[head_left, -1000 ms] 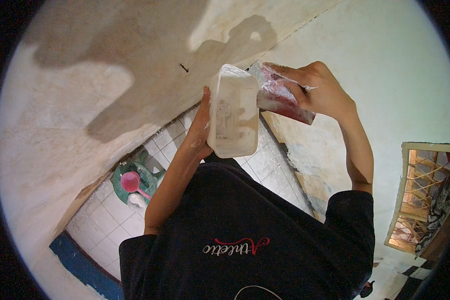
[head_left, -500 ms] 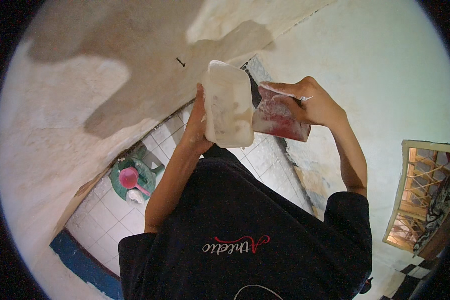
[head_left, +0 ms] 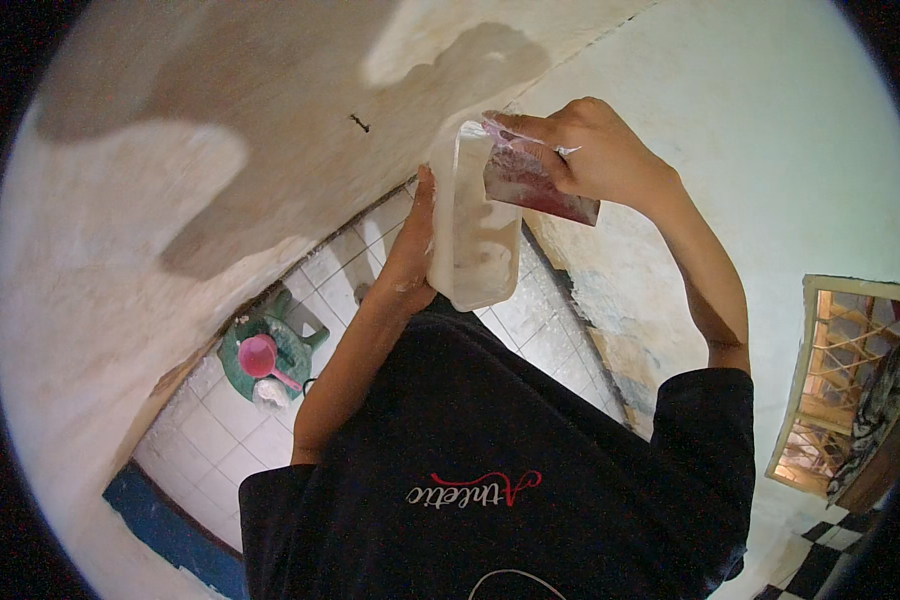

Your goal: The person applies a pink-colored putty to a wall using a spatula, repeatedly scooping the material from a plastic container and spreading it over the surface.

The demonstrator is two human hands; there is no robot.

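My left hand (head_left: 408, 255) grips a whitish translucent plastic tub (head_left: 482, 265) by its left side, with the tub tilted so that its inside shows. Pale paste is smeared over the tub's inner walls. Between the thumb and fingers of my right hand (head_left: 615, 150) is a flat dark red scraper (head_left: 545, 190), streaked with white paste. The scraper's left edge overlaps the tub's upper right rim; whether it touches the rim, I cannot tell. White paste also clings to my right fingers.
On the tiled floor (head_left: 210, 435) at lower left stands a green stool (head_left: 232, 365) bearing a pink dipper (head_left: 257, 353) and a white lump (head_left: 270, 391). A small dark hook (head_left: 359, 123) sticks out of the left wall (head_left: 300, 80). At right is a latticed window (head_left: 820, 380).
My right hand has carried the scraper up and left, onto the tub's upper right rim. The tub has shifted slightly right and down in my left hand and turned a little.
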